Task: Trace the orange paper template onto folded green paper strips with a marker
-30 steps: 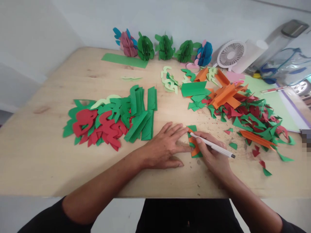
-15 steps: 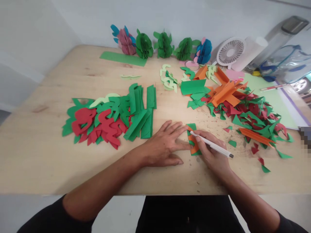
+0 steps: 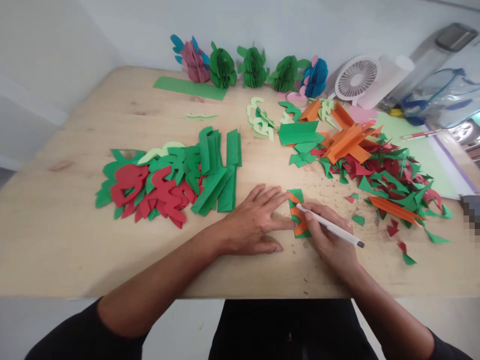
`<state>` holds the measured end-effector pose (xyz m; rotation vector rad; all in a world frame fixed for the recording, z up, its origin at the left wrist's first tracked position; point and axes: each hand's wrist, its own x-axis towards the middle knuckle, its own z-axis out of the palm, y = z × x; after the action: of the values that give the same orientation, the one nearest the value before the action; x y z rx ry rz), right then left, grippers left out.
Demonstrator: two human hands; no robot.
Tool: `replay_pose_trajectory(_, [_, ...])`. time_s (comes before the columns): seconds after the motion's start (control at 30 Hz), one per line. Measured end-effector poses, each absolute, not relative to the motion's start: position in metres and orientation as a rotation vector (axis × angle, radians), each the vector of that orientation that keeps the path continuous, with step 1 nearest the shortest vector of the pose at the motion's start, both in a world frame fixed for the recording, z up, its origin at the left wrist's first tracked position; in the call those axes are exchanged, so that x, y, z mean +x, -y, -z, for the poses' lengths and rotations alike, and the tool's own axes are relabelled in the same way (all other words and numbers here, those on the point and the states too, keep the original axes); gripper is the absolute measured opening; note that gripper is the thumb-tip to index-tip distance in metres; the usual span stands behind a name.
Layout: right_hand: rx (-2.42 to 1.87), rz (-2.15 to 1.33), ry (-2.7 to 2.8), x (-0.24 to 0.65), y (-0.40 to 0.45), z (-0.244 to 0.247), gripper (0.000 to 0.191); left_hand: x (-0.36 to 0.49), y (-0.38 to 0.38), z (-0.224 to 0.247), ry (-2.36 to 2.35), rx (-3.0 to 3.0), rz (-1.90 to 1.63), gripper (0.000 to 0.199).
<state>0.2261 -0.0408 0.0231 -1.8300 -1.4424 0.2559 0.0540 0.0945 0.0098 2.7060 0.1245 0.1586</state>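
Note:
My right hand (image 3: 330, 232) is closed around a white pen (image 3: 333, 227), its tip on an orange paper cutout (image 3: 301, 228). That cutout lies flat over a small green paper piece (image 3: 297, 193), whose edges show around it. My left hand (image 3: 258, 222) lies flat with fingers spread, two fingertips resting on the cutout and the green paper. Left of it are folded green paper strips (image 3: 226, 195), next to a pile of red paper cutouts (image 3: 165, 197) and green cutouts (image 3: 108, 192).
Orange folded strips (image 3: 350, 142) and a heap of red and green scraps (image 3: 397, 175) lie at the right. Along the wall stand honeycomb paper figures (image 3: 255, 67), a small white fan (image 3: 358, 77) and a clear bottle (image 3: 423, 65). A green strip (image 3: 187, 88) lies at the back left.
My right hand and the pen have shifted very slightly to the right over the orange cutout. My left hand stays in place on the paper.

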Motion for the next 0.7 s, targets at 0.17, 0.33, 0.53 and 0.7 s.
replay_pose_trajectory(0.17, [-1.843, -0.275, 1.443, 0.2251, 0.0378, -0.0229, 0.017, 0.0534, -0.0945, -0.0094, -0.123, 2.717, -0.157, 0.057])
replay_pose_trajectory(0.33, [-1.842, -0.295, 1.447, 0.2237, 0.0337, -0.0212, 0.018, 0.0533, -0.0943, -0.0093, -0.127, 2.718, -0.17, 0.057])
replay_pose_trajectory(0.53, [-1.838, -0.302, 1.463, 0.2237, 0.032, -0.0193, 0.02, 0.0539, -0.0941, -0.0106, -0.129, 2.721, -0.166, 0.054])
replay_pose_trajectory(0.7, [-1.842, -0.301, 1.425, 0.2248, 0.0357, -0.022, 0.02, 0.0538, -0.0942, -0.0097, -0.132, 2.72, -0.16, 0.056])
